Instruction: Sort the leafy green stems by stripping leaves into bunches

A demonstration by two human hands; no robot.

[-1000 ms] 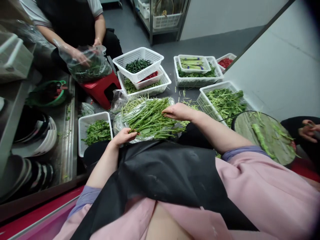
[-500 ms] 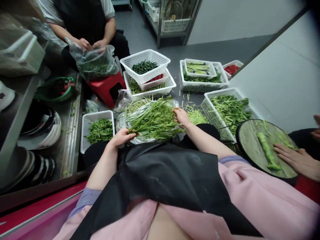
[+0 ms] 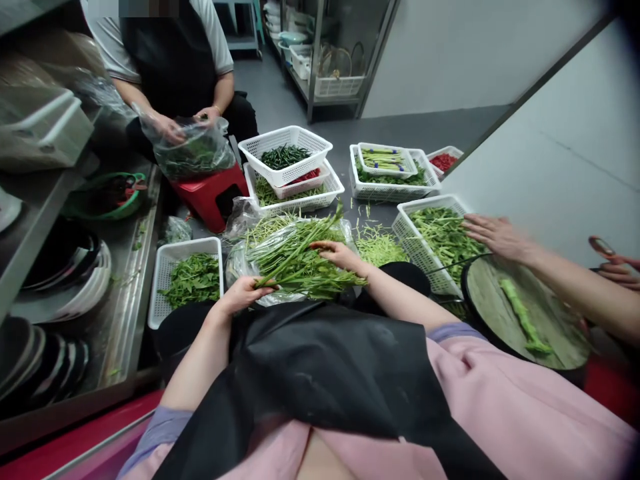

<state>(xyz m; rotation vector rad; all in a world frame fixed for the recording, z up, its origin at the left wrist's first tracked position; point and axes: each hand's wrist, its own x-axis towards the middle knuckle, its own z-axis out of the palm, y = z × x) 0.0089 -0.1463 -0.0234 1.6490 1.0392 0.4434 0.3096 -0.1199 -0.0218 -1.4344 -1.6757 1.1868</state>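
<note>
My left hand [image 3: 246,294] is closed around the stem ends of long-stemmed leafy greens [image 3: 295,257], above my apron. Over the right part of this bunch is my right hand [image 3: 341,257], its fingers stretched out to the left and touching or just above the stalks. Under the greens lies a clear plastic bag [image 3: 240,261], spread open, with more stalks in and behind it. A white basket of picked leaves [image 3: 156,293] stands to the left of my left hand. Pale green trimmings [image 3: 381,248] are heaped on the floor beyond my right forearm.
Right: a white basket of greens [image 3: 406,230] and a round chopping board [image 3: 487,303] bearing a thick green stalk; another person's hand [image 3: 500,235] reaches over them. Ahead: stacked white baskets [image 3: 245,148] and a red stool [image 3: 215,200], where a person handles a bag. Left: a metal shelf [image 3: 127,293] with plates.
My right hand has moved left along the greens, its fingers now extended. The neighbour's hand has lifted off the chopping board toward the basket of greens. The view has shifted slightly.
</note>
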